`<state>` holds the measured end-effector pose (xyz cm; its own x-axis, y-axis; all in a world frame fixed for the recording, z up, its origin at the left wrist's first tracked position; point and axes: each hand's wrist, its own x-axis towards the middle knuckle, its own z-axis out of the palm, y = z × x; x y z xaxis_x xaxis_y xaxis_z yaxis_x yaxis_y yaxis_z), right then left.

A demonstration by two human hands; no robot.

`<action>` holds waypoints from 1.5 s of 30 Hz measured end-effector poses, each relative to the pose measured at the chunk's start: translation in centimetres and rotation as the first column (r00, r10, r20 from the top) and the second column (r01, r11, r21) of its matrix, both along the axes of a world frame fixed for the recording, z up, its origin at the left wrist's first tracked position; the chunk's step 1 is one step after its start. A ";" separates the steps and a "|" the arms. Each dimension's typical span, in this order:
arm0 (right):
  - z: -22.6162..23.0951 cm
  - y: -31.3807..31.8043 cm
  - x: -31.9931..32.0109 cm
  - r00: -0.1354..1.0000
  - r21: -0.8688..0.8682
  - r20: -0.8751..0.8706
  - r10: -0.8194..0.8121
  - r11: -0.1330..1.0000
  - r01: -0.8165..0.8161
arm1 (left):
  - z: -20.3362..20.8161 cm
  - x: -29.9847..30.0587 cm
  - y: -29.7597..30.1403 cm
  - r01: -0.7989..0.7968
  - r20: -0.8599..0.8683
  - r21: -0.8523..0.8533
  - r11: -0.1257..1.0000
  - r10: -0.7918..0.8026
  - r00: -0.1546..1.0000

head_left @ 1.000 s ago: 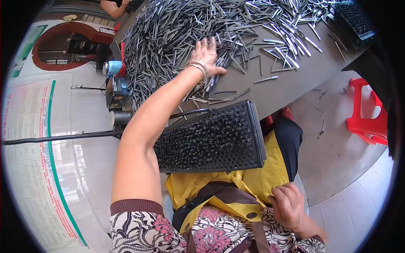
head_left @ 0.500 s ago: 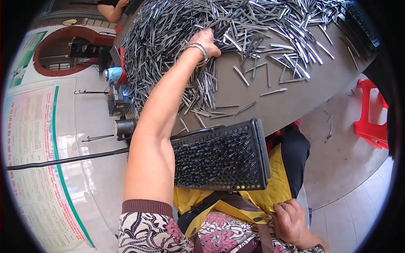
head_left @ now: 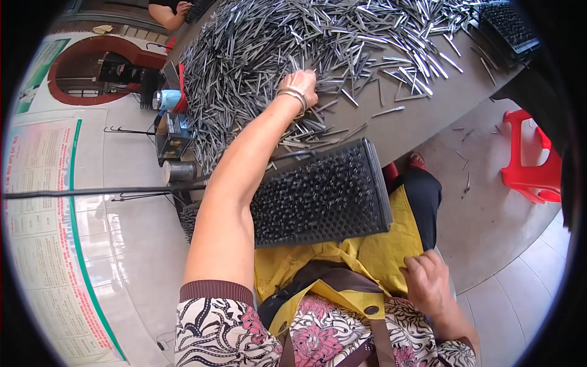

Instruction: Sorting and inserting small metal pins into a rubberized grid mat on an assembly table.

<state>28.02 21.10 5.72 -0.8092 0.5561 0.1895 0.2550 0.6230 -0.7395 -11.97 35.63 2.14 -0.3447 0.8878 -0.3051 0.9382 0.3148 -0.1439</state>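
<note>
My left hand (head_left: 298, 87), with bangles at the wrist, reaches into a heap of thin metal strips (head_left: 244, 67) on the table. Its fingers are closed at the near side of the heap, and strip ends stick out beside them. Below that forearm a black perforated rack (head_left: 318, 196) leans between the table edge and my lap, with dark piece ends poking up from many of its holes. The forearm hides part of the rack. Over my lap, beside the yellow apron (head_left: 379, 257), my right hand (head_left: 428, 281) is curled closed; whatever is inside it is hidden.
Another black rack (head_left: 507, 27) stands at the table's far right. A light-blue cup (head_left: 168, 99), a dark box (head_left: 174, 134) and a metal can (head_left: 179, 171) line the left side. On the right stands a red stool (head_left: 526, 159). Another person's arm (head_left: 168, 16) shows far left.
My left hand has drawn back a little toward me through the strips. My right hand has come up off the apron, still curled. The whole view has shifted slightly.
</note>
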 end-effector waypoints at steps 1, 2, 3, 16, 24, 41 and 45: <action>-0.1 -0.1 0.0 1.000 -0.013 -0.024 -0.019 1.000 0.018 | 0.6 0.0 -0.3 0.033 -0.019 0.020 0.999 -0.032 0.999; 0.3 -0.3 0.3 1.000 -0.003 -0.016 -0.017 1.000 0.017 | 1.1 0.0 -0.6 0.065 -0.039 0.041 0.997 -0.063 0.997; 0.8 -0.6 0.6 0.995 0.053 -0.038 -0.089 0.994 0.091 | 1.9 -0.3 -0.9 0.021 0.026 0.094 0.995 -0.023 0.999; -0.8 -8.4 8.4 0.760 0.325 0.443 -0.476 0.875 0.358 | 5.2 -7.6 -3.5 -0.746 0.766 0.508 0.431 0.169 0.620; -1.3 -8.2 8.3 0.767 0.335 0.387 -0.512 0.853 0.401 | 8.5 -4.3 -5.5 -0.933 0.950 -0.029 0.359 -0.280 -0.137; -1.2 -7.7 4.8 0.888 0.506 0.087 -0.452 0.788 0.352 | 14.3 10.1 -22.6 -0.572 0.643 -0.089 0.816 -0.392 -0.659; 4.0 -8.7 -5.0 0.872 -0.396 -0.354 -0.337 0.899 0.187 | 11.1 15.0 -30.6 -0.538 0.674 -0.147 0.830 -0.314 -0.668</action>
